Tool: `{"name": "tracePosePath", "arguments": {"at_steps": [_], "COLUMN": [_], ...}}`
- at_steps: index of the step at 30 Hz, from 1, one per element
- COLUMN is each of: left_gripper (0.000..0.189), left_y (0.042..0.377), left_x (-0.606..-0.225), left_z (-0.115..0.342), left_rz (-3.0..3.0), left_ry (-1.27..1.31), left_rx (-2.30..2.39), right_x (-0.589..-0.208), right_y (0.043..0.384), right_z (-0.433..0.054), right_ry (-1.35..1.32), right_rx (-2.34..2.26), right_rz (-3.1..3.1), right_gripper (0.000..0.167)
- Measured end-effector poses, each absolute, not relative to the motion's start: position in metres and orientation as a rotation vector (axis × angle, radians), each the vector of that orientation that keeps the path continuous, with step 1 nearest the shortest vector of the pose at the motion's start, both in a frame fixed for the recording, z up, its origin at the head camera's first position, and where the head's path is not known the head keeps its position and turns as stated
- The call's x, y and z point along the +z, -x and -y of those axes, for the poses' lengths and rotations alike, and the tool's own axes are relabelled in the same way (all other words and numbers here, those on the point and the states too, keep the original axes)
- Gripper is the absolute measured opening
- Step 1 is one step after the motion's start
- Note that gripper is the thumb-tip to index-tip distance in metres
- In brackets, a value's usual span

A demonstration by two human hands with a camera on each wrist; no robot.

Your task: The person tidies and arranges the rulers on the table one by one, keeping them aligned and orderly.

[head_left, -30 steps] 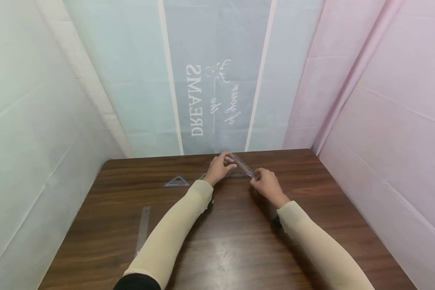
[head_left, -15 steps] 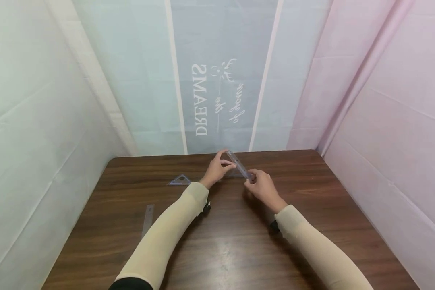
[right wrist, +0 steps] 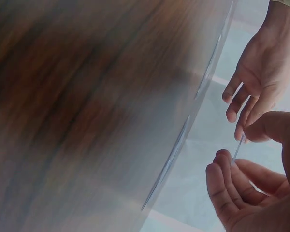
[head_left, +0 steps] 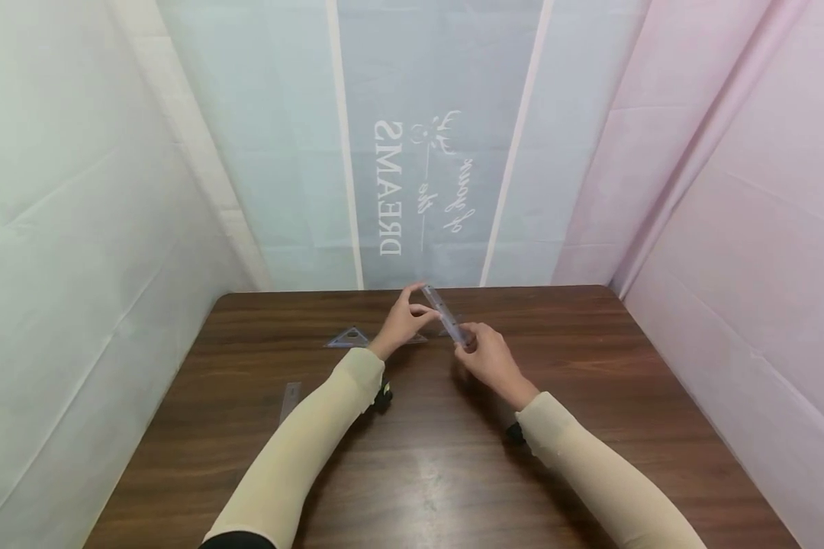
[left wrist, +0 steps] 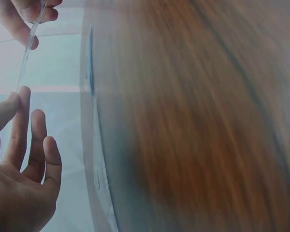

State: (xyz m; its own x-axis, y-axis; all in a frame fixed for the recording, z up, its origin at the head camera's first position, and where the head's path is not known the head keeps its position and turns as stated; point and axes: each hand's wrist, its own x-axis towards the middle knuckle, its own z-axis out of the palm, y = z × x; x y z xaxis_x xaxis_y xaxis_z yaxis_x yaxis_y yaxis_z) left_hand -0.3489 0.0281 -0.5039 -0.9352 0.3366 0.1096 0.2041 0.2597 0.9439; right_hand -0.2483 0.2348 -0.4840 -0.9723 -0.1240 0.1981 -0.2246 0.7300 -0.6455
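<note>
Clear ruler [head_left: 443,314] was tilted and raised above the far part of the wooden table [head_left: 426,450], between your two hands. Your left hand [head_left: 403,324] pinched its far end with thumb and forefinger, the other fingers loosely extended, while your right hand [head_left: 490,354] gripped the nearer end between thumb and fingers. You seemed partway through: the ruler was already off the wood with both hands on it, and putting it down was not yet done. A blue-edged set square [head_left: 343,345] lay flat just beside your left wrist, and a second ruler [head_left: 291,398] lay nearer to you on the left; you touched neither, and whether they counted as finished could not be told. Your left sleeve [head_left: 316,457] hid the second ruler's near end. Another transparent piece [head_left: 418,339] showed partly behind your left hand, too covered to name its shape. Both wrist views caught the held ruler nearly edge-on, and its markings were too small to read.
</note>
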Motion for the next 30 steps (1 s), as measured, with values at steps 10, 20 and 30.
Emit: {"name": "tracePosePath", "arguments": {"at_steps": [10, 20, 30], "left_gripper": [0.081, 0.083, 0.080], "left_y": [0.343, 0.331, 0.320], "left_x": [-0.493, -0.491, -0.487], "left_z": [0.008, 0.036, 0.070], "left_rz": [-2.414, -2.400, -2.432], "left_ry": [-0.572, -0.717, -0.777], "left_rx": [1.699, 1.569, 1.525], "right_x": [-0.484, -0.488, -0.490], "right_y": [0.247, 0.241, 0.232], "right_z": [-0.224, -0.213, -0.188], "right_ry": [-0.561, -0.660, -0.852], "right_rx": [1.064, 1.131, 1.073], "right_rz": [2.809, 2.841, 2.782], "right_gripper": [0.053, 0.055, 0.054]}}
